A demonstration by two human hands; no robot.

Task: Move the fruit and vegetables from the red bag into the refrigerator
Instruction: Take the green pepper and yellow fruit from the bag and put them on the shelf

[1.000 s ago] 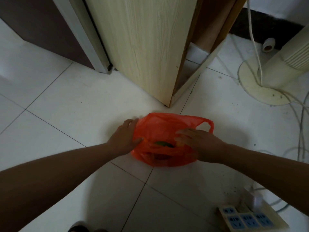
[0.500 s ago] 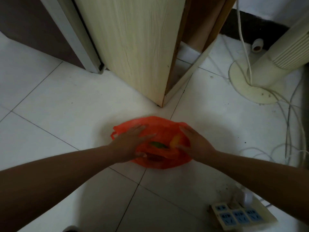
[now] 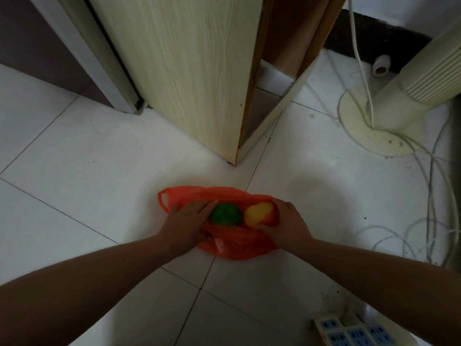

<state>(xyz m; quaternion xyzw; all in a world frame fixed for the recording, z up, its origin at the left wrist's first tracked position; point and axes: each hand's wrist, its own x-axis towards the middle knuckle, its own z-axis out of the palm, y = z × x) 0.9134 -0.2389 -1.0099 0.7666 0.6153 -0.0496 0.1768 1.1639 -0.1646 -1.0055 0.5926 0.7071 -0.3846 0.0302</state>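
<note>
The red bag (image 3: 234,247) lies on the white tiled floor, its mouth pulled open. Inside show a round green fruit (image 3: 225,214) and a yellow fruit (image 3: 258,213) to its right. My left hand (image 3: 185,222) lies on the bag's left edge, fingers stretched toward the green fruit and thumb pinching the plastic from below. My right hand (image 3: 287,224) grips the bag's right edge beside the yellow fruit, with its thumb under that fruit. Anything deeper in the bag is hidden.
A light wooden cabinet (image 3: 189,71) stands just behind the bag, with a dark panel in a grey frame (image 3: 82,53) to its left. At right are a cream fan base (image 3: 374,136) and loose cables (image 3: 434,196). A power strip (image 3: 354,333) lies at the lower right.
Both hands have spread the bag's mouth wider. The green and yellow fruits, barely visible before, now lie exposed between my hands.
</note>
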